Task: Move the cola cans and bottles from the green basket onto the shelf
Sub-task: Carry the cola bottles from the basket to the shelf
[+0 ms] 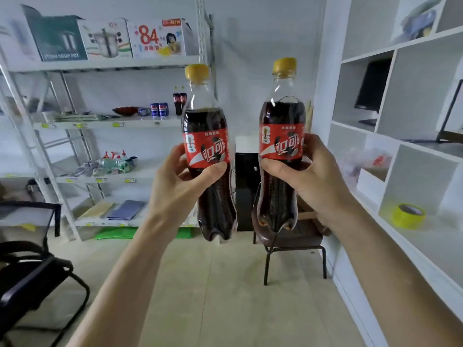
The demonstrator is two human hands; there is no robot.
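Both forearms reach forward from the camera. Left hand (pixel 180 181) wraps its fingers around one cola bottle (pixel 209 151) at the red label, and right hand (pixel 313 176) grips a second cola bottle (pixel 280 146) the same way; both bottles are upright with yellow caps. Beyond the left bottle, on the metal shelf (pixel 105 123), stand two blue cans (pixel 159 109) and two small cola bottles (pixel 179 100) beside them.

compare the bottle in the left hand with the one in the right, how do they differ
The left bottle, held in the left hand, sits lower in view; the right bottle, in the right hand, is raised higher. The left bottle's cola surface looks flat, the right bottle's is humped. Both are upright, yellow-capped, red-labelled and gripped around the label.
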